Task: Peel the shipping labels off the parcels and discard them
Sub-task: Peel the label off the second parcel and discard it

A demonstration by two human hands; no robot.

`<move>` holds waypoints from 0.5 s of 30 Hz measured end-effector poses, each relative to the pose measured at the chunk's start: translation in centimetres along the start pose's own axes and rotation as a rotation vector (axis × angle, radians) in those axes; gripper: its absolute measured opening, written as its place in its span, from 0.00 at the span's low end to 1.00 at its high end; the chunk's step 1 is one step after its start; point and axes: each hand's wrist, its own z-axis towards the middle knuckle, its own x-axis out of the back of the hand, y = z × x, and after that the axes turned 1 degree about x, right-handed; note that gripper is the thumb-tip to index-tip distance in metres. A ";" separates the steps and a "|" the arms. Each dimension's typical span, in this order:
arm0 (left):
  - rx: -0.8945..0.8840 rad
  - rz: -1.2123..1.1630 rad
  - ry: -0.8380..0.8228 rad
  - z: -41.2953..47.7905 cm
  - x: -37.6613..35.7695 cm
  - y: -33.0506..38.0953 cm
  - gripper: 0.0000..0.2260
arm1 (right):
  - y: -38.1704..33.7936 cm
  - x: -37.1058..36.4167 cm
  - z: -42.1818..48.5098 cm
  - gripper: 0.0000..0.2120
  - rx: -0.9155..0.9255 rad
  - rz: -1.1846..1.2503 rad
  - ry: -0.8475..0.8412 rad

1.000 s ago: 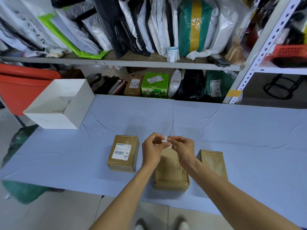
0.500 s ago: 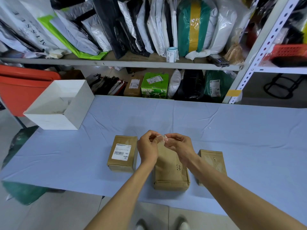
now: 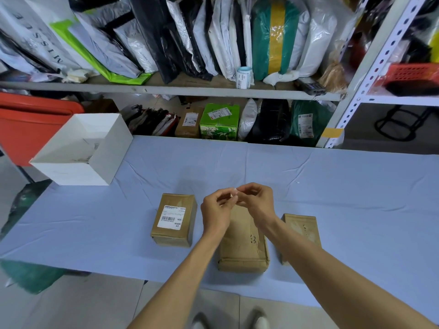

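Note:
Three brown parcels lie in a row near the table's front edge. The left parcel (image 3: 174, 220) carries a white shipping label (image 3: 173, 216) on top. The middle parcel (image 3: 242, 245) and the right parcel (image 3: 303, 230) show bare brown tops. Above the middle parcel my left hand (image 3: 217, 211) and my right hand (image 3: 257, 201) meet, fingertips pinched together on a small crumpled white label scrap (image 3: 234, 193), mostly hidden by the fingers.
An open white box (image 3: 95, 167) stands at the table's back left, beside a red bin (image 3: 28, 124). Behind the blue-covered table (image 3: 344, 198), shelves hold many bagged parcels, a label roll (image 3: 243, 78) and a green carton (image 3: 219, 122).
Both hands have stayed together over the middle parcel, working the white scrap smaller between the fingertips. The parcels have not moved.

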 end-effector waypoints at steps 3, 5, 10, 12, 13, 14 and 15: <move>0.000 0.043 0.025 0.4 0.1 0.3 0.12 | -0.1 0.0 0.1 0.07 -0.037 -0.001 0.011; -0.002 0.090 0.029 0.6 0.3 0.4 0.12 | 0.1 -0.2 -0.1 0.04 -0.042 -0.004 0.000; 0.009 0.123 0.032 0.9 0.6 0.2 0.11 | 0.6 -0.5 -0.1 0.04 -0.041 -0.007 0.022; 0.000 0.131 0.026 1.0 0.6 0.3 0.11 | 0.6 -0.5 0.1 0.03 -0.050 -0.025 0.015; -0.009 0.141 0.024 1.0 0.6 0.4 0.11 | 0.7 -0.5 0.2 0.03 -0.057 -0.049 0.016; -0.022 0.154 0.023 1.1 0.5 0.5 0.11 | 0.7 -0.6 0.2 0.04 -0.065 -0.084 0.018; -0.034 0.166 0.023 1.1 0.5 0.6 0.12 | 0.7 -0.7 0.2 0.04 -0.074 -0.121 0.018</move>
